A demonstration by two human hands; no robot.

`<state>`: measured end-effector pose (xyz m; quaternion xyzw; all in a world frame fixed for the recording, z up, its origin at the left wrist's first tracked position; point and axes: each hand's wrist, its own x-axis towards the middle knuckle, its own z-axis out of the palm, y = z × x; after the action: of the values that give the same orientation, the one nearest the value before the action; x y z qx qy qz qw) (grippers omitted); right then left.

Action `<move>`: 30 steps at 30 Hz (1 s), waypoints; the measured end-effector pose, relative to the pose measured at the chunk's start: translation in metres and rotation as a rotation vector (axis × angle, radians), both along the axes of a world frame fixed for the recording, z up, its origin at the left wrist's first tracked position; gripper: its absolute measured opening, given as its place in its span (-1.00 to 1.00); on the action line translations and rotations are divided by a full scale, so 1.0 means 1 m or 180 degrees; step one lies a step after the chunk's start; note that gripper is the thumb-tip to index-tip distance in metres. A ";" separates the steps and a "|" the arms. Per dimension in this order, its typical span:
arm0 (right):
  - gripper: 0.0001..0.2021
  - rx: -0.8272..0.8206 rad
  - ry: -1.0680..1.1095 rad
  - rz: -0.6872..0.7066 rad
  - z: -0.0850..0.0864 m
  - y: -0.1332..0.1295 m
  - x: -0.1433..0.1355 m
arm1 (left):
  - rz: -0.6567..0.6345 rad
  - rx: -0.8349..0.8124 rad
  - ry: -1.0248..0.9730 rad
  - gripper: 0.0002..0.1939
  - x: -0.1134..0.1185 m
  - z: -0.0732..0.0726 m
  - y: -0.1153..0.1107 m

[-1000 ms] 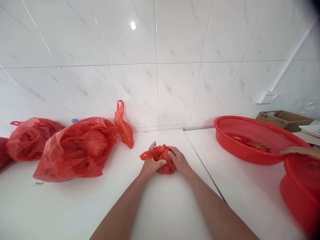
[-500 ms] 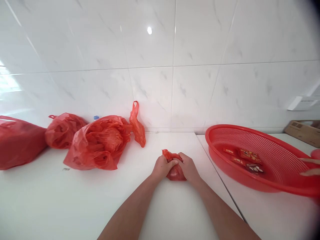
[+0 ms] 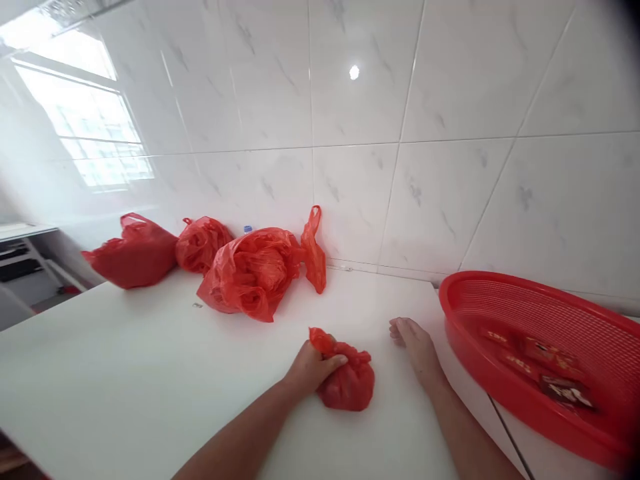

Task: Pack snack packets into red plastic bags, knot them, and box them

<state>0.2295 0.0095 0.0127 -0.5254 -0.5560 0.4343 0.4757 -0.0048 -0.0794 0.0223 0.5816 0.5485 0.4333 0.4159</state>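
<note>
A small red plastic bag (image 3: 347,387), rounded and filled with something I cannot make out, is gripped by my left hand (image 3: 313,367). The thumb lies across its gathered neck, and the fingers are behind the bag, partly hidden. To the right of the bag, apart from it, my right hand (image 3: 415,343) is over the white table (image 3: 210,380). Its fingers are loosely bent and nothing shows in them.
A red mesh basket (image 3: 463,340) with several red packets (image 3: 545,353) stands at the right. Toward the wall are a large red bag of crumpled bags (image 3: 250,273), a thin red bag (image 3: 313,257) and two more red bags (image 3: 137,253). A table seam runs by the basket.
My right hand has let go of the small bag and moved right, while my left hand keeps hold. The view has turned left, and the co-worker's hand at the basket is out of sight.
</note>
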 end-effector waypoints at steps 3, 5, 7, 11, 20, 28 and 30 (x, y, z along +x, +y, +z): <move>-0.64 -0.0092 -0.0420 0.0113 0.002 -0.001 -0.002 | 0.0486 -0.0124 0.0018 -0.79 -0.041 0.003 -0.035; -0.66 -0.0079 -0.0605 0.0166 0.005 -0.003 -0.004 | 0.0972 -0.0185 0.0120 -0.75 -0.071 0.007 -0.056; -0.68 -0.0062 -0.0731 0.0157 0.007 -0.004 -0.005 | 0.1541 -0.0213 0.0352 -0.71 -0.104 0.011 -0.073; -0.72 -0.0036 -0.0935 0.0084 0.010 -0.005 -0.006 | 0.3274 -0.0107 0.0743 -0.60 -0.170 0.015 -0.087; -0.73 -0.0061 -0.1059 0.0170 0.012 -0.007 -0.011 | 0.4713 0.1131 0.2400 -0.24 -0.205 0.003 -0.067; -0.77 0.0019 -0.1227 0.0223 0.012 -0.009 -0.015 | 0.0933 0.2318 0.3758 -0.73 -0.144 -0.008 -0.034; -0.77 0.0006 -0.1250 0.0228 0.012 -0.009 -0.016 | 0.0507 0.2294 0.3574 -0.75 -0.126 -0.010 -0.015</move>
<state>0.2133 0.0002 0.0248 -0.5794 -0.6568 0.3397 0.3428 -0.1307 -0.0941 0.0120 0.7790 0.5440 0.2505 -0.1858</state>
